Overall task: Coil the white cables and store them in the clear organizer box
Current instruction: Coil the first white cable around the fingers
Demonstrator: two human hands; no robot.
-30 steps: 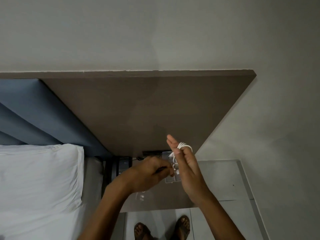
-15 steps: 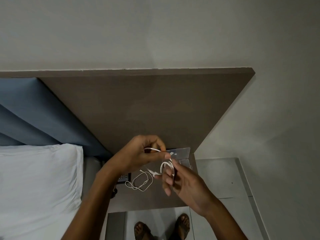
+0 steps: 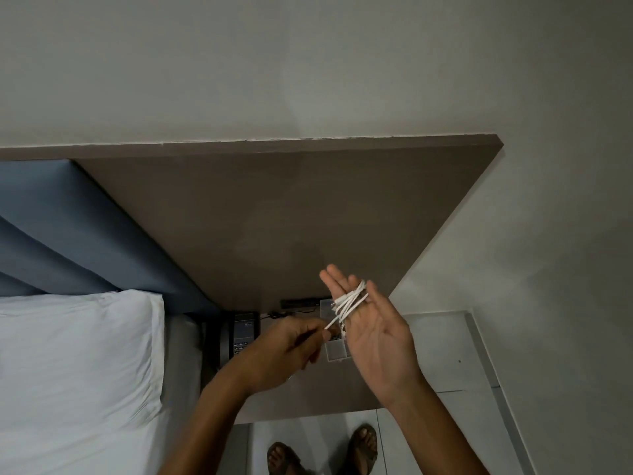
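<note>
A thin white cable is wound in several loops around the straight fingers of my right hand, palm facing left. My left hand pinches the loose end of that cable just left of the right palm, pulling it taut. Below both hands the clear organizer box lies on the brown bedside table; the hands hide most of it.
A dark telephone sits at the table's back left. A black socket strip is on the brown wall panel behind. A bed with a white pillow lies left. My sandalled feet stand on the tiled floor.
My right hand has risen and its fingers have straightened, with more loops around them. My left hand has dropped from above the cable to beside the palm, still pinching the end.
</note>
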